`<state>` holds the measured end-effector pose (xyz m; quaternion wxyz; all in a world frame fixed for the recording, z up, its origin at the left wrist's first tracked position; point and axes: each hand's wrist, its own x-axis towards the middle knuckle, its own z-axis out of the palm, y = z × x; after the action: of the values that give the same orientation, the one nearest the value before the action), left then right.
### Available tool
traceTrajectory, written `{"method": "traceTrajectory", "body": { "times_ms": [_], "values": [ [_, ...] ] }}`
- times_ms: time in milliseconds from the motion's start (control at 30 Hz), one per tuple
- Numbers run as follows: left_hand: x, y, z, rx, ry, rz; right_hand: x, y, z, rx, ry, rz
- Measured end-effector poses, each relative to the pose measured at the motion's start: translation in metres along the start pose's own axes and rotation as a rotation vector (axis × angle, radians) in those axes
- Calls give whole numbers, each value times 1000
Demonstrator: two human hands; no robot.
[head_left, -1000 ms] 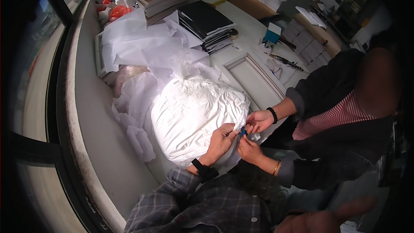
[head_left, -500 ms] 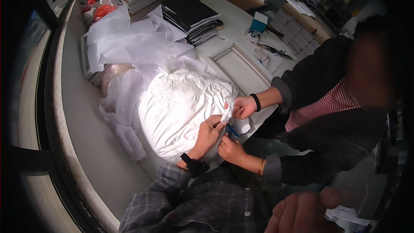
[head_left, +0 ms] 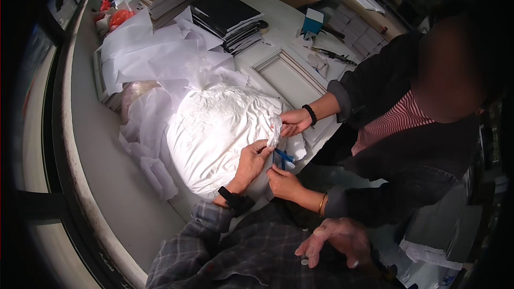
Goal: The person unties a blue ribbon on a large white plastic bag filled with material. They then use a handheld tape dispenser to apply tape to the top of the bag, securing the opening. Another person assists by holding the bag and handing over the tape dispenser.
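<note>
A large, full white plastic bag (head_left: 219,134) bulges on the table in front of me. My left hand (head_left: 251,166), with a dark watch on its wrist, pinches the gathered edge of the bag at its right side. My right hand (head_left: 340,238) is low in front of my plaid shirt, fingers apart and bent, holding nothing I can see. A co-worker's hand with a black bracelet (head_left: 297,121) grips the same bag edge from above. The co-worker's other hand, with a gold bracelet (head_left: 286,183), is at a small blue item (head_left: 284,156), whose kind I cannot make out.
Translucent white sheets (head_left: 144,59) lie crumpled behind the bag. A stack of black folders (head_left: 227,16) and a pale frame-like panel (head_left: 289,77) are farther back. A teal box (head_left: 312,22) stands beyond them. The table's raised side wall (head_left: 101,171) runs along the left.
My right hand has come up and left from the lower right, its fingers now spread. My left hand stays at the bag edge. The co-worker's lower hand has shifted slightly, and the blue item shows more.
</note>
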<state>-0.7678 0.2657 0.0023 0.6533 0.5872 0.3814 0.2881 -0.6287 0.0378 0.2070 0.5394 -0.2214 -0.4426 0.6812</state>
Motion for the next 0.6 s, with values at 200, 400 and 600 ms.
{"method": "traceTrajectory", "body": {
  "times_ms": [200,400,600],
  "values": [
    [0,-4,2,63,-78,19,-7,2,-3,-126,136,74],
    [4,-17,-3,108,-86,127,-6,3,-8,-226,205,154],
    [5,-6,-1,63,-162,100,-8,4,-12,-241,208,219]
  ]
}}
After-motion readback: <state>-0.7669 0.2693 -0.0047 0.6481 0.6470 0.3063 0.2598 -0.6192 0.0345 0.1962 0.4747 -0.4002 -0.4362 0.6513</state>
